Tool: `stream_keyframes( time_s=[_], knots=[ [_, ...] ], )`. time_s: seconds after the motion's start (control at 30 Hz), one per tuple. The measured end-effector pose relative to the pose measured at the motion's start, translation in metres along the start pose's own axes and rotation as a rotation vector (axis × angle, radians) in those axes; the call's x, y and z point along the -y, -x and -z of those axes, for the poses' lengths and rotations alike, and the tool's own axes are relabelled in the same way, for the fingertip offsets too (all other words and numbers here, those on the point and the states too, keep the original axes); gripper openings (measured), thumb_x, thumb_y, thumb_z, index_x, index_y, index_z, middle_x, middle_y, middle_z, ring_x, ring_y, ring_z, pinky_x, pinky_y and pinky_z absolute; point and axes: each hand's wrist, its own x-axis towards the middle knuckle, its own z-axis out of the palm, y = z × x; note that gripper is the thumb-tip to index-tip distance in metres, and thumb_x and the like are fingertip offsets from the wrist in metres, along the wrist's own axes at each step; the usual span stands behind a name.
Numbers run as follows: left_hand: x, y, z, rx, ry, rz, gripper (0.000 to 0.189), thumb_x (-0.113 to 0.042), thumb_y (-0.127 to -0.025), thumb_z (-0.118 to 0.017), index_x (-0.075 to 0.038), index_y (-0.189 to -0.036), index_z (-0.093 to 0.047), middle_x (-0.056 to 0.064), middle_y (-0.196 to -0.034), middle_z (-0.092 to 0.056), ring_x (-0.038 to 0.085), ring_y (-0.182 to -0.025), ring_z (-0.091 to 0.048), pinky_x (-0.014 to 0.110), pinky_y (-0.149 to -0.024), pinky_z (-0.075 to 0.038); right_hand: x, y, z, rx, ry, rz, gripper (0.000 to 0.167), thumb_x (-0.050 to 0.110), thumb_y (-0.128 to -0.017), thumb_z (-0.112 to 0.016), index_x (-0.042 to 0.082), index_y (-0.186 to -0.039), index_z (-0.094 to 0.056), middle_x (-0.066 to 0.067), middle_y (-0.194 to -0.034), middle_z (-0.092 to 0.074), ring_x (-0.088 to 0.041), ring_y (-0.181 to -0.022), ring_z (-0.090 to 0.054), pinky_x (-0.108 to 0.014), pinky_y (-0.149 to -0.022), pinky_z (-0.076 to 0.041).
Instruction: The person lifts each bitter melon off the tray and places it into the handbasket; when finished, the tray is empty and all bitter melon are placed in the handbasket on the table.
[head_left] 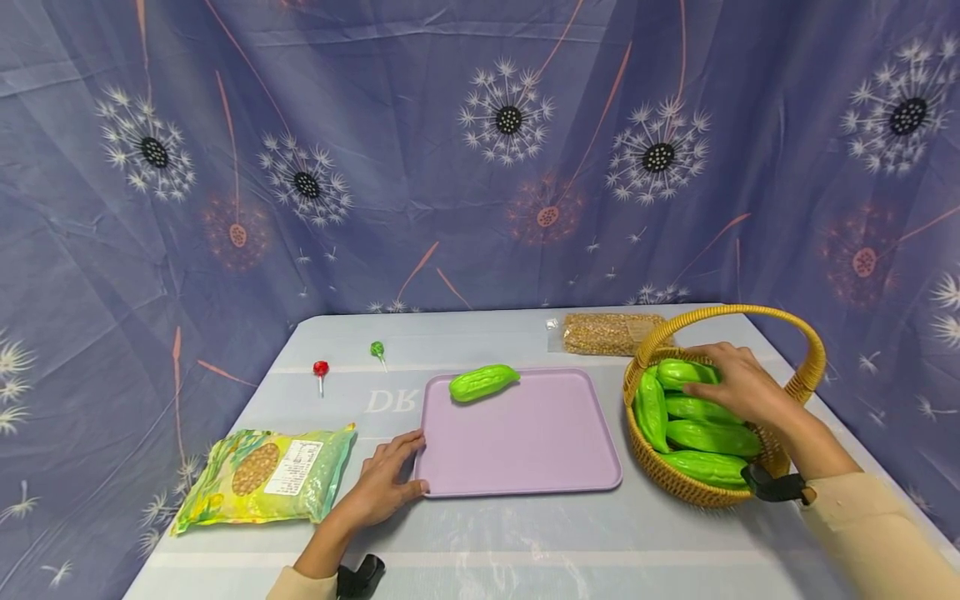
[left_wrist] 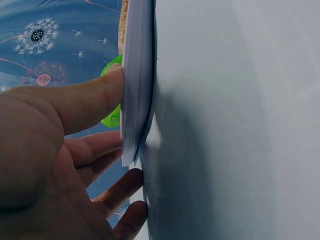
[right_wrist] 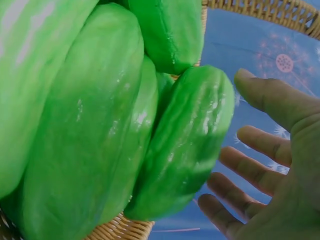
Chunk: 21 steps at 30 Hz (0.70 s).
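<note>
My left hand (head_left: pixel 386 479) rests at the near left corner of a lilac tray (head_left: pixel 525 442), thumb on the front edge and fingers along the left side. On the tray's far part lies one green bitter melon (head_left: pixel 483 383). Over at the right, my right hand (head_left: pixel 738 379) reaches under the handle of a yellow wicker basket (head_left: pixel 660 475) holding several bitter melons. Its fingers (right_wrist: pixel 255 162) are spread beside the bitter melon (right_wrist: pixel 185 145) at the far side of the pile, with a gap between thumb and melon in the right wrist view.
A yellow-green printed bag (head_left: pixel 258 479) lies left of my left hand. Behind it are a red lollipop (head_left: pixel 321 368) and a green lollipop (head_left: pixel 377 349). A clear pack of grains (head_left: pixel 607 333) lies at the table's back, near the basket. The basket handle (head_left: pixel 738 310) arches over the pile.
</note>
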Motion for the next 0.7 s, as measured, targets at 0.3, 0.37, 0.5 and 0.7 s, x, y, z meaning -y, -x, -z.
stream_keyframes(
  time_s=[0.3,0.37,0.5,0.7],
  knots=[
    [0.0,0.0,0.0,0.0,0.007,-0.002,0.06,-0.02,-0.078,-0.073,-0.006,-0.132,-0.052,0.004,-0.144,-0.045,0.026,-0.118,-0.043,0.037,-0.085,-0.027,-0.011,-0.014,-0.007,0.067,-0.035,-0.028,0.067,0.04,-0.086,-0.065,0.002,-0.137,-0.044,-0.029,-0.135,-0.04,-0.045,-0.116,-0.034,-0.061,-0.086,-0.033],
    [0.0,0.001,0.0,-0.002,0.008,-0.016,0.06,-0.02,-0.078,-0.073,-0.005,-0.132,-0.053,0.006,-0.144,-0.046,0.026,-0.117,-0.044,0.037,-0.085,-0.027,-0.013,-0.015,-0.008,0.079,-0.049,-0.034,0.067,0.039,-0.086,-0.065,0.002,-0.137,-0.044,-0.03,-0.135,-0.04,-0.046,-0.116,-0.033,-0.061,-0.087,-0.033],
    [0.001,0.0,0.0,-0.001,0.01,-0.019,0.06,-0.02,-0.078,-0.073,-0.005,-0.132,-0.052,0.006,-0.144,-0.046,0.026,-0.117,-0.044,0.036,-0.084,-0.027,-0.015,-0.016,-0.009,0.095,-0.073,-0.043,0.067,0.041,-0.086,-0.065,0.001,-0.136,-0.045,-0.031,-0.135,-0.04,-0.048,-0.117,-0.032,-0.063,-0.087,-0.032],
    [0.002,-0.001,-0.001,0.003,0.009,0.003,0.061,-0.019,-0.078,-0.073,-0.006,-0.133,-0.052,0.004,-0.145,-0.045,0.025,-0.119,-0.043,0.035,-0.083,-0.026,-0.017,-0.015,-0.009,0.094,-0.066,-0.056,0.065,0.041,-0.086,-0.064,0.003,-0.136,-0.046,-0.031,-0.135,-0.04,-0.049,-0.118,-0.032,-0.064,-0.088,-0.031]
  ],
)
